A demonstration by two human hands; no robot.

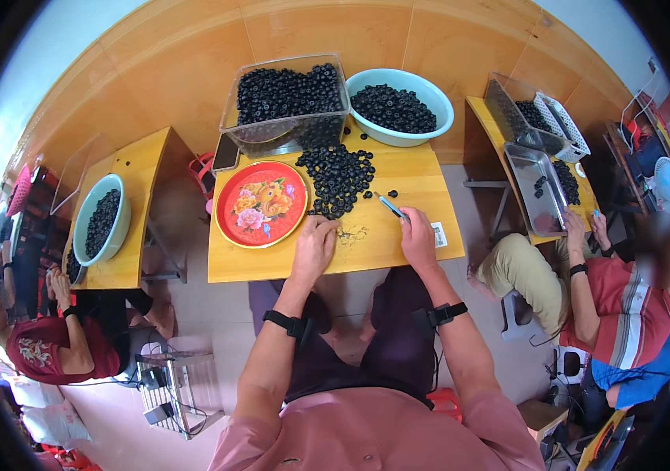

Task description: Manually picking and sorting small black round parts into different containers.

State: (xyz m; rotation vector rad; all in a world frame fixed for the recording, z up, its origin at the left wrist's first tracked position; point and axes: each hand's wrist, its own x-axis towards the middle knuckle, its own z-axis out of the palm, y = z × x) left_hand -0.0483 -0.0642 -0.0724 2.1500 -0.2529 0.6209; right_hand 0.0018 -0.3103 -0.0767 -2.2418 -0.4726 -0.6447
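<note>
left hand: fingertips curling down onto the desk; whatever they are pinching is too small to tell.
right hand: grip is covering the lower end of the blue-handled tool; its tip is too fine to make out.
crumbs: a pale scatter between the hands, too small to identify.
clear tub: its wall is hiding the fruit lying behind it.
person at right: face is blurring out; body is running off the frame edge.
person at left: partly lost in the dark rim.
</note>
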